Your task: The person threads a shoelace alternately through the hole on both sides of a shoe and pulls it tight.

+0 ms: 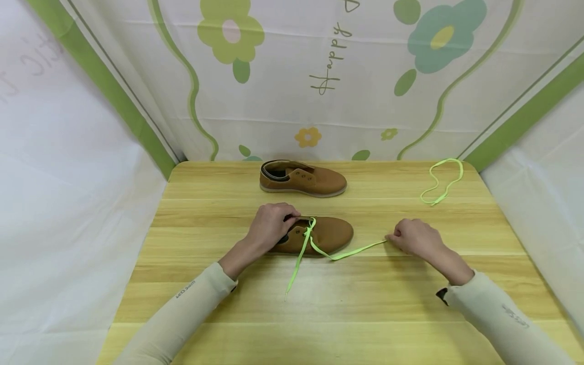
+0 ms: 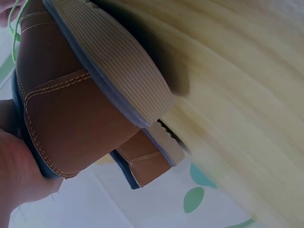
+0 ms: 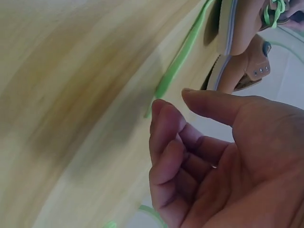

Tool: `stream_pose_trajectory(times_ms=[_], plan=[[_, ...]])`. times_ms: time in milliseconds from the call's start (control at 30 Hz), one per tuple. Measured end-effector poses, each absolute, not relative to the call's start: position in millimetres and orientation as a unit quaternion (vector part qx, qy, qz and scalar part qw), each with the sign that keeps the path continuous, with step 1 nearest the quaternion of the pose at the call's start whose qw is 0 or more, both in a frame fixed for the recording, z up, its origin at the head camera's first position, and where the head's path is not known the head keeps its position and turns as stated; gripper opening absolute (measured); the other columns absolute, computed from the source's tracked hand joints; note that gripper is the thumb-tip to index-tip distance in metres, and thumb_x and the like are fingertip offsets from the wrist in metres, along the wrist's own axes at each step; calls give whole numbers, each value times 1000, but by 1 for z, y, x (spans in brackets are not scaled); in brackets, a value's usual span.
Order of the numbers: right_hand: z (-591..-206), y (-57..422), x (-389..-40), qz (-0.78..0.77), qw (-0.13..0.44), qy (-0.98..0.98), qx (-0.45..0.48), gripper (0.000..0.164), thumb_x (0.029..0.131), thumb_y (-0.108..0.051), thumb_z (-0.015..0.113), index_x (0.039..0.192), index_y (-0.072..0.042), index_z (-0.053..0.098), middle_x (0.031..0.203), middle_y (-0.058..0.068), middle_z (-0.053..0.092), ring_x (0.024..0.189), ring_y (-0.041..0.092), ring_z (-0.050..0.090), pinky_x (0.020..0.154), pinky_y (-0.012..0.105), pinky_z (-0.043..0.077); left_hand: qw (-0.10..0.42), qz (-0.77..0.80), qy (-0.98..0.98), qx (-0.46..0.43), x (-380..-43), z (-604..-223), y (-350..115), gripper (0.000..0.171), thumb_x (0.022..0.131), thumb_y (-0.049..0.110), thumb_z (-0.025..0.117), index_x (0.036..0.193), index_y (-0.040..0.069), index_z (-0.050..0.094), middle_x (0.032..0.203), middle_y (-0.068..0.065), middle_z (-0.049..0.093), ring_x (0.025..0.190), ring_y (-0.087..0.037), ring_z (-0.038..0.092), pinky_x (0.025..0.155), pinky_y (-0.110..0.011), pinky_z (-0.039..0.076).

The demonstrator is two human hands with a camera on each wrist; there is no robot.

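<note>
A brown lace-up shoe (image 1: 335, 233) lies on the table, toe to the right. My left hand (image 1: 269, 225) grips its upper at the opening, thumb and fingers by the tongue; in the left wrist view the heel (image 2: 71, 123) fills much of the frame. A bright green shoelace (image 1: 360, 250) runs through the front eyelets. One end trails toward the near side, and the other stretches right to my right hand (image 1: 417, 238). In the right wrist view, thumb and index finger stand apart, fingers loosely curled, with the lace end (image 3: 178, 61) just beyond the index fingertip.
Behind, a second brown shoe (image 1: 328, 180) without a lace points the same way. Another green shoelace (image 1: 440, 198) lies looped at the table's back right. White curtains (image 1: 274, 101) with printed flowers stand round the wooden table (image 1: 365, 324).
</note>
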State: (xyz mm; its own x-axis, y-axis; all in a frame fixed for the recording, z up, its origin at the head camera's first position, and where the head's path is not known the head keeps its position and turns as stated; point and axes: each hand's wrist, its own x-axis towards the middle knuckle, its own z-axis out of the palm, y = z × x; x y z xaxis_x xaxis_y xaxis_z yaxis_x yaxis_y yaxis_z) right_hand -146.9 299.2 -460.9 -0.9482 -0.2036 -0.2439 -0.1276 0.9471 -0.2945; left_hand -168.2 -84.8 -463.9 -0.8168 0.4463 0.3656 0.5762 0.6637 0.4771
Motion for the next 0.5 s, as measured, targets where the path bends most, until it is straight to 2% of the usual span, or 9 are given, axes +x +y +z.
stream_pose_trajectory(times_ms=[100, 267, 433, 500], plan=[[-464, 300, -147, -139, 155, 976, -60, 57, 101, -38, 70, 55, -21, 42, 54, -9, 30, 51, 9, 28, 48, 23, 22, 127, -280, -903, -301, -168, -463, -84, 10, 90, 2, 83, 96, 9, 84, 96, -3, 81, 86, -18, 78, 76, -32, 63], [-471, 298, -147, -149, 155, 976, -42, 58, 101, -45, 70, 54, -21, 45, 55, -9, 27, 53, 9, 25, 48, 23, 20, 154, -250, -893, -341, -170, -465, -84, 13, 86, -3, 85, 95, 6, 83, 92, -6, 81, 83, -19, 79, 73, -30, 63], [-474, 297, -147, -171, 149, 973, -48, 52, 99, -34, 73, 55, -19, 51, 54, -9, 31, 53, 9, 27, 49, 23, 22, 176, -235, -876, -382, -172, -467, -85, 12, 85, -6, 84, 93, 4, 83, 91, -7, 80, 82, -18, 79, 71, -26, 62], [-475, 297, -148, -182, 144, 971, -56, 45, 99, -27, 74, 58, -15, 58, 56, -8, 40, 52, 9, 31, 49, 23, 24, 183, -232, -871, -393, -172, -467, -85, 12, 86, -7, 83, 92, 3, 83, 91, -8, 80, 82, -18, 79, 71, -26, 62]])
